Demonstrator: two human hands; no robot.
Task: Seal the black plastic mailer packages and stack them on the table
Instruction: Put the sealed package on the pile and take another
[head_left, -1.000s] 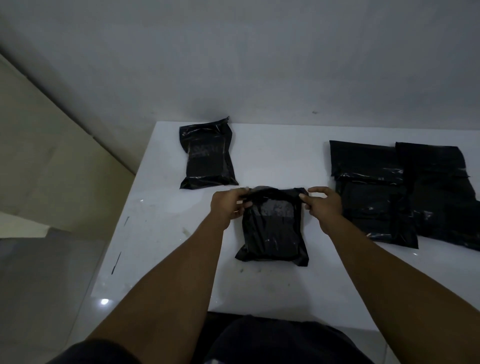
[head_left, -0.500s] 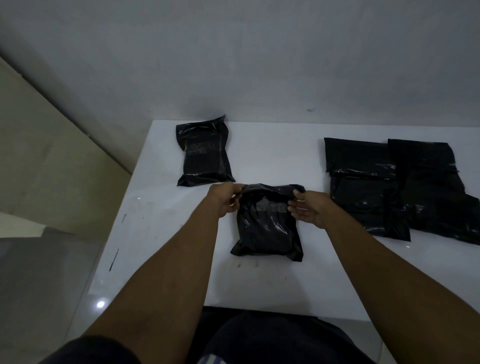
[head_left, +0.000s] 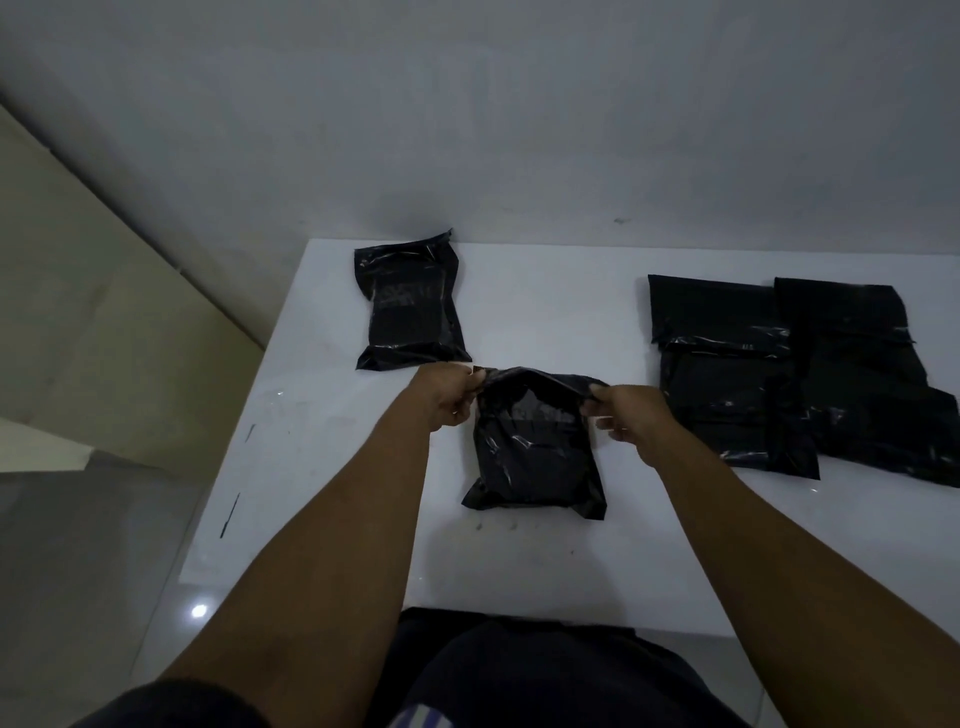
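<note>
A filled black mailer (head_left: 535, 452) lies in the middle of the white table (head_left: 545, 301), its top flap folded over towards me. My left hand (head_left: 447, 395) pinches the flap's left corner and my right hand (head_left: 626, 415) pinches its right corner. Another black mailer (head_left: 410, 306) lies flat at the far left of the table. Several more black mailers (head_left: 737, 374) overlap one another at the right, some with flaps standing open.
A plain grey wall rises right behind the table. Tiled floor (head_left: 78, 545) shows beyond the table's left edge. My lap in dark clothing (head_left: 519, 675) is at the table's near edge.
Both hands have drawn the mailer's top flap over towards me and moved slightly inward along it. The mailer's body has stayed in place.
</note>
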